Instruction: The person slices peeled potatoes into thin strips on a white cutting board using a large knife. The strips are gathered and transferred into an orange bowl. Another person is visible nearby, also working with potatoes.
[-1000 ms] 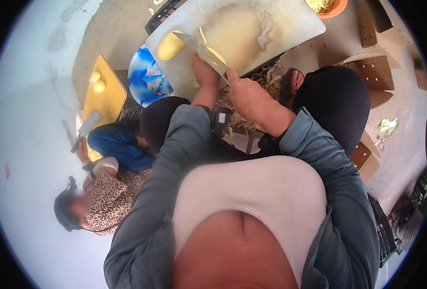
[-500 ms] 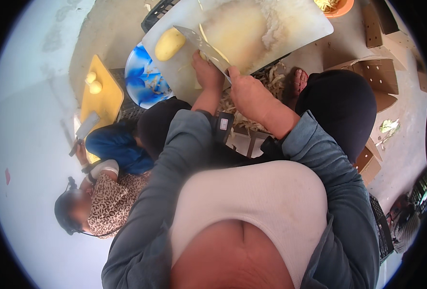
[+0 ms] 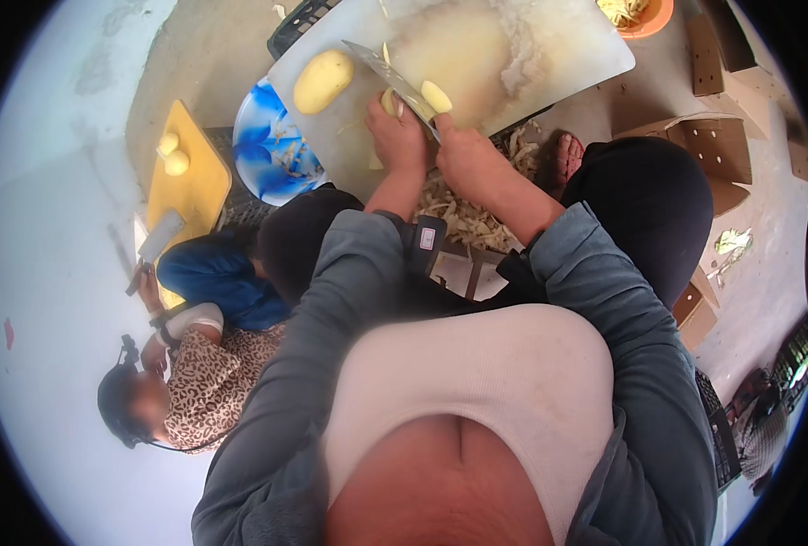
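I look down on a white cutting board (image 3: pixel 549 68) with both hands at its near edge. My right hand (image 3: pixel 466 156) has its fingers closed around the handle of a knife (image 3: pixel 395 77), whose blade runs up and to the left across the board. My left hand (image 3: pixel 398 136) sits just beside it, fingers curled together over a peeled potato piece (image 3: pixel 387 100) that touches the left side of the blade. A second cut piece (image 3: pixel 437 96) lies against the right side of the blade, just above my right hand. A whole peeled potato (image 3: pixel 323 80) lies apart from both, toward the board's left edge. The middle of the board is wet and smeared with starch.

Below the board's near edge I see a heap of potato peelings (image 3: pixel 463 218). A blue and white bowl (image 3: pixel 272 150) sits just beside the board's left corner, with scraps in it. An orange bowl (image 3: pixel 642 16) stands past the board's far right corner. Cardboard boxes (image 3: pixel 713 146) lie to the right of the board.

To my left another person (image 3: pixel 199 364) in a blue sleeve and a spotted top works at a yellow cutting board (image 3: pixel 190 182), holding a cleaver (image 3: pixel 156 244) at its near edge; two peeled potatoes (image 3: pixel 172 155) rest near its far edge.
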Tool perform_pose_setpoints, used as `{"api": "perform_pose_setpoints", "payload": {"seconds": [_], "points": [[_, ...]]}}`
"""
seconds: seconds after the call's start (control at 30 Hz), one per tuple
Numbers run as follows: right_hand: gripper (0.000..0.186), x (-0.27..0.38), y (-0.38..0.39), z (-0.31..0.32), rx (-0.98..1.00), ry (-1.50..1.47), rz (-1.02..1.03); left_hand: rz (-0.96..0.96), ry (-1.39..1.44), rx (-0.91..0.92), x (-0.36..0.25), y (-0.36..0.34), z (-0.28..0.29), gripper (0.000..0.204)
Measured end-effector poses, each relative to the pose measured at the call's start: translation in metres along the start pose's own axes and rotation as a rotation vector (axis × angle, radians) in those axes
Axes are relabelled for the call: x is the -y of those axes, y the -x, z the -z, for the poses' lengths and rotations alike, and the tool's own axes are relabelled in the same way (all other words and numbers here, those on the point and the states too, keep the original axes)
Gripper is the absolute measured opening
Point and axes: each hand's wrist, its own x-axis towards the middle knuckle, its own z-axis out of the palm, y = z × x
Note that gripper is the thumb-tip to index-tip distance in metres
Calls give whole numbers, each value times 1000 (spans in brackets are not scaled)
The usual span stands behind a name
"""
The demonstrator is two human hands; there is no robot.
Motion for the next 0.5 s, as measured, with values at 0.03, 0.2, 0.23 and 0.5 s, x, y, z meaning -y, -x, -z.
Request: {"api": "perform_pose_setpoints", "payload": {"seconds": [0.03,0.2,0.23,0.5], "points": [[21,2,3,2,-1,2,7,-12,21,11,0,2,1,45],[19,24,35,21,65,-1,7,-89,65,32,14,1,-1,46],[19,24,38,22,59,3,12,-77,66,42,14,1,-2,47],[19,28,50,28,71,-2,31,-71,49,42,16,0,-2,53]]}}
